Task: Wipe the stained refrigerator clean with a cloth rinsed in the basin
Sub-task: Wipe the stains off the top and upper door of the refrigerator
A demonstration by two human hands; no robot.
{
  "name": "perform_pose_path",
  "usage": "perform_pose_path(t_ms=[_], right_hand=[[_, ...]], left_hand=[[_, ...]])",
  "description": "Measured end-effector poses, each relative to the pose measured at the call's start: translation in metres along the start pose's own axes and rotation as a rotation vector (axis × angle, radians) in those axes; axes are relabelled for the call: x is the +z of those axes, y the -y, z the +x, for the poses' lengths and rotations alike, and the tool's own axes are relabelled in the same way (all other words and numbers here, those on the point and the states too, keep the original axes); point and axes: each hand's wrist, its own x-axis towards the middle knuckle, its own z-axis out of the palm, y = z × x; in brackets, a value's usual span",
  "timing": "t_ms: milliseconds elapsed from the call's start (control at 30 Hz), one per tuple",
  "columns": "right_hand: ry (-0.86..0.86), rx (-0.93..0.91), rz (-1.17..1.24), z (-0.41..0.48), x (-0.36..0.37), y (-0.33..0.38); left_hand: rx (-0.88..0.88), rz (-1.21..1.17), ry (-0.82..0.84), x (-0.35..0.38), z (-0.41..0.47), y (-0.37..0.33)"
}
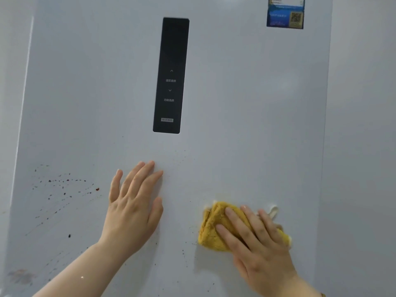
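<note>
The white refrigerator door (246, 103) fills the view. Dark red-brown stain specks (64, 187) are spattered over its lower left, with finer dots near the centre bottom. My left hand (132, 202) rests flat on the door below the control panel, fingers straight. My right hand (255, 239) presses a bunched yellow cloth (211, 226) against the door at the lower right, fingers laid straight over it. A pale edge of the cloth shows past my fingers on the right.
A black vertical control panel (171, 76) is set into the door's middle. A blue sticker (285, 13) with a QR code sits at the top right. A pale wall (364, 125) lies right of the door's edge. The basin is out of view.
</note>
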Motion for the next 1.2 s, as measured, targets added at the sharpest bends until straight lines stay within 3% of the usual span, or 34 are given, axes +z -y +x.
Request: perform_pose_path(t_ms=[67,133,300,367,433,567,633,733,867,933,1033,1200], right_hand=[[0.017,-0.084,0.009,0.015,-0.004,-0.014],[-0.001,-0.047,-0.013,0.043,-0.003,-0.035],[-0.149,0.498,-0.039,0.11,0.008,-0.042],[-0.163,0.575,-0.043,0.115,0.011,-0.023],[-0.148,0.469,-0.019,0.107,0.015,0.003],[-0.006,-0.038,0.035,0.071,0.017,0.044],[0.025,-0.201,0.043,0.068,0.016,0.04],[-0.028,-0.146,0.03,0.1,0.018,0.024],[-0.143,0.281,0.032,0.15,0.025,0.028],[-0.163,0.366,0.047,0.162,0.027,0.046],[-0.142,0.239,0.056,0.151,0.034,0.081],[-0.034,-0.231,0.052,0.134,0.039,0.106]], left_hand=[[-0.002,-0.021,0.019,-0.002,0.0,0.001],[0.01,-0.071,0.018,-0.005,0.001,0.003],[-0.067,-0.189,-0.061,-0.011,-0.001,0.011],[-0.144,-0.214,-0.103,-0.014,-0.002,0.016],[-0.217,-0.217,-0.117,-0.019,-0.004,0.025],[-0.27,-0.187,-0.102,-0.033,-0.011,0.045],[-0.293,-0.183,-0.108,-0.042,-0.016,0.055],[-0.43,-0.218,-0.104,-0.059,-0.023,0.075],[-0.595,-0.205,-0.099,-0.07,-0.036,0.102],[-0.681,-0.213,-0.081,-0.075,-0.04,0.115],[-0.752,-0.226,-0.061,-0.08,-0.045,0.13],[-0.736,-0.247,0.038,-0.085,-0.046,0.149]])
